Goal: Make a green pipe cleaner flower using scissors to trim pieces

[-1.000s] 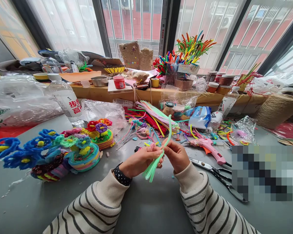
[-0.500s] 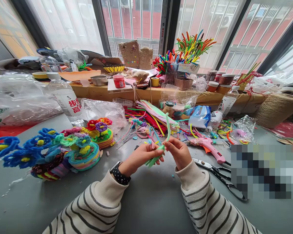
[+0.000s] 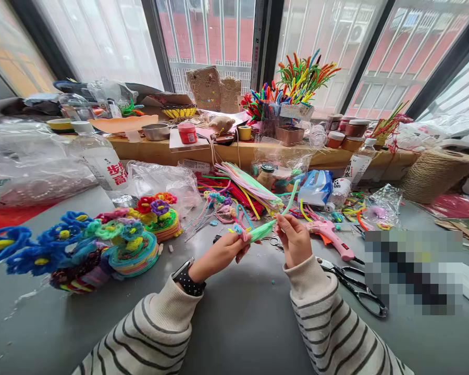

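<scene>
Left hand (image 3: 223, 254) grips a bunch of green stems (image 3: 262, 231), right hand (image 3: 296, 239) pinches their upper end, the bunch stretched between the hands! Loose stems (image 3: 250, 185) crowd just beyond; glue gun (image 3: 336, 243) and scissors (image 3: 347, 278) lie right of the hands, flowers (image 3: 64, 233) stand left. Grey tabletop (image 3: 242, 323) below, barred windows (image 3: 214, 36) behind. Far left, a bottle (image 3: 101, 161) shows red "步" and "高".

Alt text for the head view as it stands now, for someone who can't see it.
Above a gray table, a person's left hand and right hand hold light-green fuzzy stems between them. Colorful fuzzy flowers stand at left; a pink glue gun and black-handled scissors lie at right.
</scene>
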`<action>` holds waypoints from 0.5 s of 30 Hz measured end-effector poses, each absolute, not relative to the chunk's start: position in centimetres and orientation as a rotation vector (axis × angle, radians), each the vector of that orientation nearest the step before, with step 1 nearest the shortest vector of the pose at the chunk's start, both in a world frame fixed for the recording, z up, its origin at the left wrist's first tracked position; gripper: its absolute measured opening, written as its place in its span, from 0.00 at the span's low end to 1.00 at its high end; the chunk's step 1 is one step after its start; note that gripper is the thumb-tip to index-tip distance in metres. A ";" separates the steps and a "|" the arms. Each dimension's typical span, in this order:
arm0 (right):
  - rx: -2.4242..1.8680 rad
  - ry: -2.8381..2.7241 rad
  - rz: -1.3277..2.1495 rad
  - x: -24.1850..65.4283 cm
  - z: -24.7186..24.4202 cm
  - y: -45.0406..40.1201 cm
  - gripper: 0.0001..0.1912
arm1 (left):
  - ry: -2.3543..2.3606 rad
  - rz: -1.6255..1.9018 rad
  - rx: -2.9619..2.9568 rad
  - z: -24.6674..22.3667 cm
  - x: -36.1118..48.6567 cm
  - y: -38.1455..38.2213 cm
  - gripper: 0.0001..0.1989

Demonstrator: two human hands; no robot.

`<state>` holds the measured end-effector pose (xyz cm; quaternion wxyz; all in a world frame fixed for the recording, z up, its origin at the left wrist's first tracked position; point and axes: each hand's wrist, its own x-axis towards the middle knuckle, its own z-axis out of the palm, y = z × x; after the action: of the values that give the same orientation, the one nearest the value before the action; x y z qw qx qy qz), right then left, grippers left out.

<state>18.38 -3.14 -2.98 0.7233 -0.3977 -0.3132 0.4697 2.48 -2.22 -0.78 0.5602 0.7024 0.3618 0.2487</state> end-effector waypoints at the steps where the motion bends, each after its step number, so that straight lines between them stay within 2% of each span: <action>1: -0.878 -0.678 1.037 18.6 -3.0 -3.1 0.09 | 0.867 0.591 1.655 -0.8 2.4 -2.1 0.18; 8: -0.991 -1.005 1.141 18.8 -3.2 -3.0 0.12 | 1.000 0.736 1.660 -1.1 2.3 -1.3 0.16; 15: -1.109 -1.089 1.047 18.4 -3.3 -3.2 0.09 | 0.994 0.767 1.875 -1.1 2.3 -1.8 0.14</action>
<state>18.39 -3.20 -3.28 0.5920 -0.4769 -0.4683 0.4503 2.34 -1.77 -1.12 0.4283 0.7507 0.3983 0.3072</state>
